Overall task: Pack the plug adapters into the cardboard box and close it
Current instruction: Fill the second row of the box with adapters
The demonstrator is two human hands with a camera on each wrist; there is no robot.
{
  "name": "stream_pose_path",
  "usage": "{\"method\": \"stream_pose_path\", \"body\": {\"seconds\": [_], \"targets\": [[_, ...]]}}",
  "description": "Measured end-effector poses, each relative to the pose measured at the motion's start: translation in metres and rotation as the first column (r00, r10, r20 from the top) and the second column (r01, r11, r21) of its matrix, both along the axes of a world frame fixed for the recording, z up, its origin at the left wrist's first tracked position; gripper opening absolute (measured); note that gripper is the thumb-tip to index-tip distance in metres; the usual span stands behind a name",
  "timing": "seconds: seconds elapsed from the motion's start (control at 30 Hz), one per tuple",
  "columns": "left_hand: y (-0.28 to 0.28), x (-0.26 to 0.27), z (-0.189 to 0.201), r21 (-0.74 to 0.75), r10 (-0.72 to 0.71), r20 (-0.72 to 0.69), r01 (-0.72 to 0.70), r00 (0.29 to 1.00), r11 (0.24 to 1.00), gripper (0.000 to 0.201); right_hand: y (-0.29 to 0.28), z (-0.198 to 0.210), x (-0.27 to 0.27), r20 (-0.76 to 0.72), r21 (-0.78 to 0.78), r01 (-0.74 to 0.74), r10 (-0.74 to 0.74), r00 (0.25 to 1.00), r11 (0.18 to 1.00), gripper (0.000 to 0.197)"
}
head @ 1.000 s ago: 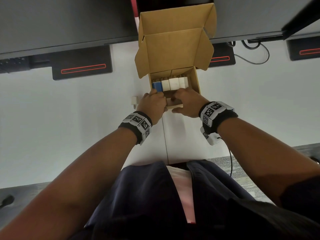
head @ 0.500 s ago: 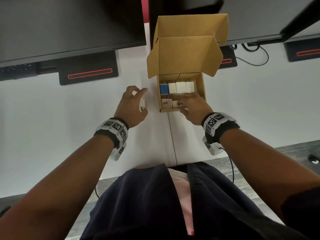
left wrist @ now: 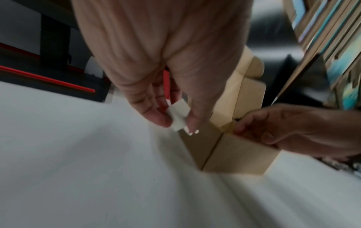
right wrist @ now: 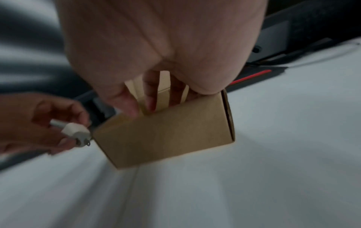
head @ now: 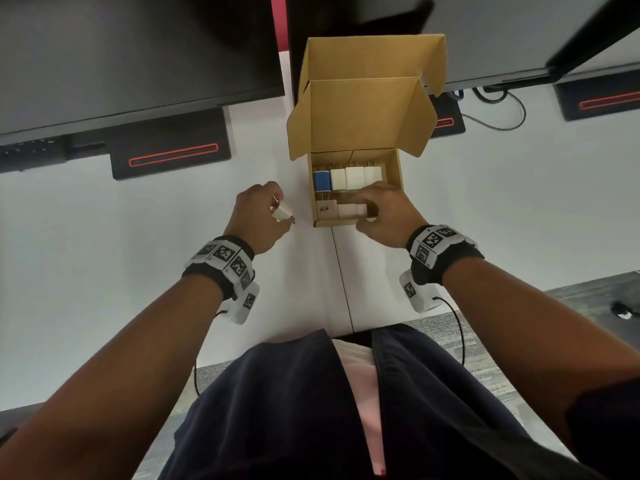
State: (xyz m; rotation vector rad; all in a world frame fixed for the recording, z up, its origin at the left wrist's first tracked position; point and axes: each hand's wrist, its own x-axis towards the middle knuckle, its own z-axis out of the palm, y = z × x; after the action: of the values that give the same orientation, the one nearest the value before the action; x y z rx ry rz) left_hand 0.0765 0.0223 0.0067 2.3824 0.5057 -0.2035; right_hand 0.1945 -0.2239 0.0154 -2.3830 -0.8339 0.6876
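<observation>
An open cardboard box [head: 395, 174] stands on the white desk with its lid flaps up. Its back row holds a blue adapter [head: 322, 180] and three white ones [head: 354, 178]. In the front row a cream adapter [head: 326, 209] marked with writing sits beside a white adapter [head: 350, 211]. My right hand [head: 372, 207] curls over that white adapter, fingers [right wrist: 152, 100] dipping inside the box [right wrist: 166, 135] and thumb at the front rim. Just left of the box [left wrist: 234, 154], my left hand [head: 277, 209] pinches a loose white adapter [head: 281, 213], prongs showing [right wrist: 75, 132] [left wrist: 178, 115].
Black monitor bases with red lines stand behind: one far left [head: 169, 150], one behind the box [head: 446, 121], one far right [head: 602, 102]. Dark monitors overhang the back. A cable [head: 498, 116] loops at back right. A desk seam [head: 341, 271] runs toward me.
My left hand left the box front, moved left and picked the white adapter up off the desk. My right hand stayed at the box's front row.
</observation>
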Motion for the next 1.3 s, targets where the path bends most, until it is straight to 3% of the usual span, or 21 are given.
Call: {"method": "stream_pose_path", "body": {"seconds": [0.17,0.27,0.4,0.6,0.73,0.93,1.07,1.2,1.3], "targets": [[-0.024,0.015,0.036,-0.067,-0.038,0.147,0.048,0.988,0.997,0.041,0.006,0.012,0.01,-0.145,0.121,0.223,-0.205,0.968,0.967,0.025],[-0.045,0.036,0.041,-0.102,-0.08,0.181,0.1,0.98,0.99,0.038,0.013,0.018,0.015,-0.217,0.166,0.188,-0.15,0.965,0.968,0.031],[-0.065,0.059,0.034,-0.103,-0.103,0.194,0.125,0.975,0.987,0.028,0.017,0.022,0.021,-0.19,0.205,0.102,-0.063,0.98,0.973,0.023],[-0.071,0.069,0.02,-0.139,-0.079,0.159,0.102,0.984,0.985,0.033,0.009,0.017,0.03,-0.179,0.159,0.127,-0.098,0.979,0.979,0.021],[-0.067,0.072,0.017,-0.203,-0.018,0.113,0.041,0.993,0.978,0.025,0.007,0.01,0.038,-0.236,0.18,0.219,-0.174,0.956,0.959,0.018],[-0.067,0.076,0.018,-0.237,-0.062,0.119,0.089,0.991,0.967,0.026,0.007,0.01,0.043,-0.236,0.185,0.219,-0.173,0.956,0.958,0.018],[-0.067,0.074,0.018,-0.236,-0.057,0.131,0.087,0.99,0.968,0.02,0.005,0.005,0.043,-0.322,0.17,0.258,-0.194,0.927,0.951,0.016],[-0.071,0.077,0.02,-0.159,-0.136,0.078,0.147,0.988,0.976,0.02,0.008,0.006,0.041,-0.208,0.11,0.189,-0.163,0.964,0.976,0.025],[-0.076,0.081,0.018,-0.01,-0.213,0.022,0.213,0.977,0.977,0.017,0.013,0.005,0.039,-0.046,0.072,0.11,-0.107,0.993,0.991,0.015]]}}
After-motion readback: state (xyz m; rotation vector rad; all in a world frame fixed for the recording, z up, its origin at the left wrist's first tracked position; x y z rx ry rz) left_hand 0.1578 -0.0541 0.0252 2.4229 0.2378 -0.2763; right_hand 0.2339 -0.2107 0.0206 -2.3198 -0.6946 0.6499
